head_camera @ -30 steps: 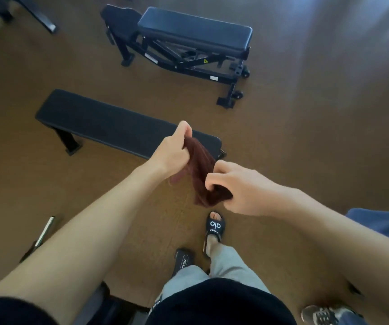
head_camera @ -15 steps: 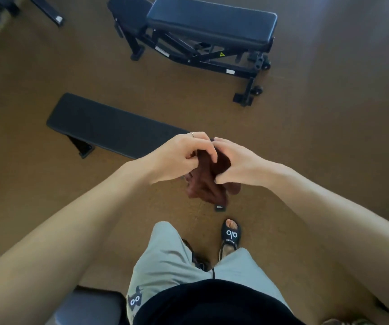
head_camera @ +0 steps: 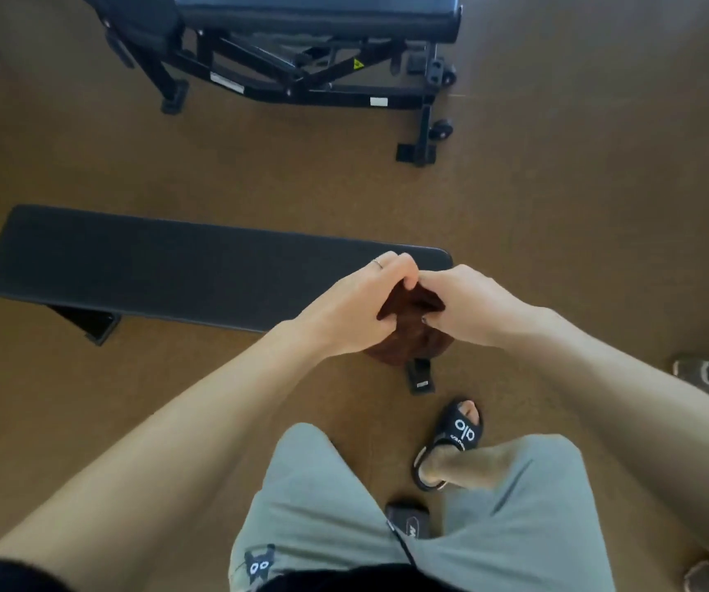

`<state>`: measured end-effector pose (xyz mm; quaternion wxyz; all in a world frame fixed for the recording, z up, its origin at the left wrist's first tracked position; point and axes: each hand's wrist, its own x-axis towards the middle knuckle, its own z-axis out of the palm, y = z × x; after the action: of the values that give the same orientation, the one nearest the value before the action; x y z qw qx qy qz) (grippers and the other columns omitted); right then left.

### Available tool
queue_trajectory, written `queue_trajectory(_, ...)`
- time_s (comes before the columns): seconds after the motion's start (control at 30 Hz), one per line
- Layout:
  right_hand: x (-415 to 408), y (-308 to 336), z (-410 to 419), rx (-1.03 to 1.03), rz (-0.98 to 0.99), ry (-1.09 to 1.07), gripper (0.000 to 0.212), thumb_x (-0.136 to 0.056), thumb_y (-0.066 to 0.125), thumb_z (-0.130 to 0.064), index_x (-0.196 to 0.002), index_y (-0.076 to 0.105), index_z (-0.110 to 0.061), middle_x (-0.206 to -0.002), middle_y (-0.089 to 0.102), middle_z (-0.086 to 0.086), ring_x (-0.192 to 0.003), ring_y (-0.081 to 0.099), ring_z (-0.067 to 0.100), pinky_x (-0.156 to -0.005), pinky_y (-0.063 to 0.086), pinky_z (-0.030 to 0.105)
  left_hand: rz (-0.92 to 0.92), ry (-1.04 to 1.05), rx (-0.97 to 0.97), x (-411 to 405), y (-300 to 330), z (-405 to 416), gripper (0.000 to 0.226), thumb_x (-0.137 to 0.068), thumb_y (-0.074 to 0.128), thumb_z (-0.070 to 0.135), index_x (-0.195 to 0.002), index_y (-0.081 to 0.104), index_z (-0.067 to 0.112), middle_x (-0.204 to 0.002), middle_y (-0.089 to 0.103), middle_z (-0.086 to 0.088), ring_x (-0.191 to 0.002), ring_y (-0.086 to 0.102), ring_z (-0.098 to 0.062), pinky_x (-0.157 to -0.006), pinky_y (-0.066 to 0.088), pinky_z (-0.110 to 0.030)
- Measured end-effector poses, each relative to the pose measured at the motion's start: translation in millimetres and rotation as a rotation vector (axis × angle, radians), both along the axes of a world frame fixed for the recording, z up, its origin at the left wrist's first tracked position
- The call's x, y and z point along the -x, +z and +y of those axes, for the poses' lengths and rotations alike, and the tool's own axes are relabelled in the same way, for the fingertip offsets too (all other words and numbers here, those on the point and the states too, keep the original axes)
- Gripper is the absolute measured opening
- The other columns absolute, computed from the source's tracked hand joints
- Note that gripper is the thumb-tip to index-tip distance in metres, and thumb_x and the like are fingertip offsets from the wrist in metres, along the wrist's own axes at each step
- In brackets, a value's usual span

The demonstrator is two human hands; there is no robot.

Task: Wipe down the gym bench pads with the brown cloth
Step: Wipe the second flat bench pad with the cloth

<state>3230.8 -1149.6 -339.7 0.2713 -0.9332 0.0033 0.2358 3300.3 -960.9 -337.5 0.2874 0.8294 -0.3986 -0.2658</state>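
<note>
both hands are bunched on the brown cloth [head_camera: 404, 335] right now, left hand [head_camera: 350, 311] and right hand [head_camera: 466, 307] with fingers curled tight into it, held over the 3 o'clock end of the flat bench [head_camera: 173, 271]. i'd say fold it into a flat pad first, then drag long strokes toward 9 o'clock so no strip gets skipped. count: two benches, the flat one and an adjustable bench [head_camera: 314, 40] up at 12 o'clock, one cloth, two hands, and one sandal [head_camera: 457, 437] at 5 o'clock.
</note>
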Motion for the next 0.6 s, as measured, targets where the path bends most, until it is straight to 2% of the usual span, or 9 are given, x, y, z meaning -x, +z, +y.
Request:
queue_trajectory(0.07,-22,-33,-5,0.109,-0.125,-0.015,0.026,-0.094,0.06,-0.015,-0.119,0.057,-0.025,-0.11,0.065,-0.002,-0.101,0.064,0.024,-0.079,0.056,0.046,-0.042,0.056,0.047,-22,-33,-8,0.042,-0.087,0.064,0.004,-0.11,0.039,0.028,-0.098,0.051,0.011,-0.084,0.057,-0.01,-0.068,0.048,-0.027)
queue_trajectory(0.13,-38,-66,-8,0.186,-0.32,-0.048,0.017,-0.093,0.058,-0.013,-0.105,0.05,-0.021,-0.105,0.062,0.002,-0.097,0.06,0.028,-0.073,0.052,0.043,-0.141,0.086,0.09,-43,-64,-17,0.044,-0.087,0.066,0.003,-0.114,0.038,0.024,-0.097,0.049,0.012,-0.082,0.055,-0.009,-0.07,0.044,-0.02)
queue_trajectory(0.27,-43,-145,-11,0.319,-0.615,-0.075,0.026,-0.085,0.063,-0.004,-0.11,0.056,-0.012,-0.104,0.064,0.01,-0.092,0.059,0.033,-0.078,0.049,0.044,-0.46,-0.019,0.127,-66,-141,-18,0.037,-0.088,0.069,0.008,-0.119,0.049,0.012,-0.113,0.055,-0.001,-0.087,0.057,-0.018,-0.074,0.051,-0.028)
queue_trajectory(0.33,-33,-192,-7,0.357,-0.614,-0.068,0.035,-0.083,0.065,-0.003,-0.117,0.057,-0.011,-0.111,0.064,0.011,-0.096,0.059,0.033,-0.082,0.05,0.044,-0.557,-0.145,0.109,-65,-189,-12,0.036,-0.089,0.071,0.014,-0.121,0.054,0.013,-0.114,0.057,-0.004,-0.088,0.058,-0.02,-0.074,0.054,-0.031)
queue_trajectory(0.4,-21,-239,0,0.38,-0.434,0.009,0.039,-0.083,0.066,-0.01,-0.121,0.058,-0.014,-0.117,0.061,0.009,-0.102,0.057,0.031,-0.086,0.05,0.042,-0.546,-0.253,0.025,-58,-244,-3,0.041,-0.089,0.072,0.022,-0.126,0.055,0.016,-0.114,0.057,-0.003,-0.09,0.059,-0.02,-0.078,0.056,-0.038)
queue_trajectory(0.47,-10,-277,9,0.372,-0.199,0.067,0.033,-0.086,0.069,-0.027,-0.118,0.06,-0.02,-0.115,0.059,0.003,-0.104,0.057,0.026,-0.088,0.05,0.038,-0.496,-0.329,-0.085,-48,-297,12,0.05,-0.092,0.069,0.037,-0.136,0.051,0.023,-0.121,0.056,0.001,-0.1,0.059,-0.019,-0.089,0.054,-0.04)
queue_trajectory(0.5,-6,-292,12,0.364,-0.16,0.045,0.028,-0.089,0.067,-0.037,-0.112,0.062,-0.022,-0.111,0.058,0.0,-0.102,0.057,0.023,-0.086,0.049,0.035,-0.492,-0.35,-0.104,-44,-321,21,0.053,-0.093,0.065,0.046,-0.139,0.049,0.027,-0.126,0.055,0.002,-0.107,0.058,-0.019,-0.097,0.051,-0.039)
queue_trajectory(0.57,-3,-316,20,0.323,-0.343,-0.136,0.027,-0.094,0.056,-0.049,-0.101,0.065,-0.024,-0.101,0.061,-0.003,-0.096,0.058,0.019,-0.083,0.045,0.033,-0.487,-0.275,-0.037,-44,-355,36,0.051,-0.096,0.057,0.055,-0.14,0.054,0.028,-0.134,0.054,0.003,-0.121,0.052,-0.019,-0.107,0.042,-0.038)
queue_trajectory(0.6,-5,-324,26,0.302,-0.478,-0.26,0.032,-0.097,0.051,-0.05,-0.103,0.066,-0.023,-0.103,0.064,-0.002,-0.098,0.059,0.021,-0.087,0.043,0.035,-0.49,-0.195,0.02,-48,-367,40,0.047,-0.099,0.053,0.053,-0.138,0.057,0.026,-0.136,0.054,0.003,-0.126,0.05,-0.019,-0.11,0.039,-0.038)
